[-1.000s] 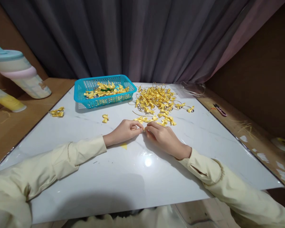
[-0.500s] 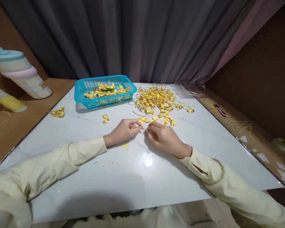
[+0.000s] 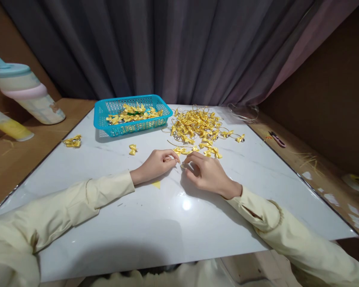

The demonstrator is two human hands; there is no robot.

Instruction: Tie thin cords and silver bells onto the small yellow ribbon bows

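Note:
My left hand (image 3: 159,164) is closed in a pinch near the middle of the white table, with the end of a thin gold cord (image 3: 182,166) at its fingertips. Facing it, my right hand (image 3: 208,172) bends its thumb and forefinger around a small loop of the same cord. A narrow gap separates the two hands. Just beyond them lie several yellow ribbon bows (image 3: 211,150). Behind these is a heap of yellow bows (image 3: 196,123) with silver bells and gold cord loops. One single bow (image 3: 133,149) rests beyond my left wrist.
A blue basket (image 3: 131,130) holding more bows stands at the back left. Bundled bows (image 3: 72,141) lie near the left edge, and a yellow scrap (image 3: 156,184) by my left wrist. A tumbler (image 3: 32,93) is at far left; pink-handled snips (image 3: 277,139) lie at right.
My right thumb has dropped slightly away from the forefinger, so the small cord loop shows more clearly. My left hand has barely shifted; everything else lies as before.

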